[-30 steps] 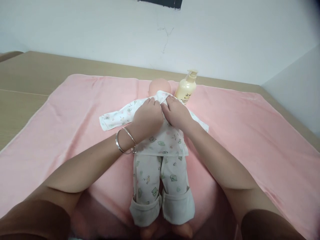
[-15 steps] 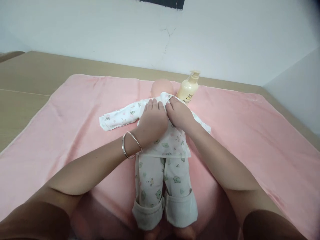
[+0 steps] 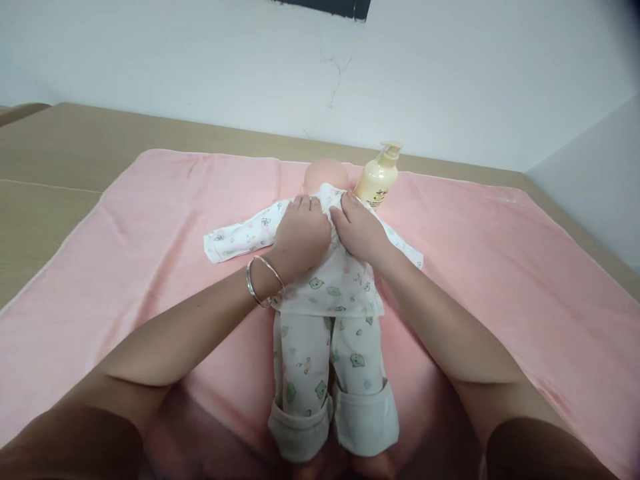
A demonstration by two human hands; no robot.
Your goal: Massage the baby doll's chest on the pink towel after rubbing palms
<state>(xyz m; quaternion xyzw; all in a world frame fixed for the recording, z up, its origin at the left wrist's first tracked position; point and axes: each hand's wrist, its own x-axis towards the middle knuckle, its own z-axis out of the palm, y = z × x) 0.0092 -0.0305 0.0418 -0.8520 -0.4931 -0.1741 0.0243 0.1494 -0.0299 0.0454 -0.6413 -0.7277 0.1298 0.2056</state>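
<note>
Head view: both hands (image 3: 327,230) flat on doll's shirt (image 3: 335,283) collar.

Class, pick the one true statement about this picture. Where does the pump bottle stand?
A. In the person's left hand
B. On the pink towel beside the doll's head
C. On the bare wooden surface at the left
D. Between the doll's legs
B: the pump bottle stands upright on the pink towel, just right of the doll's head; neither hand touches it.
</note>
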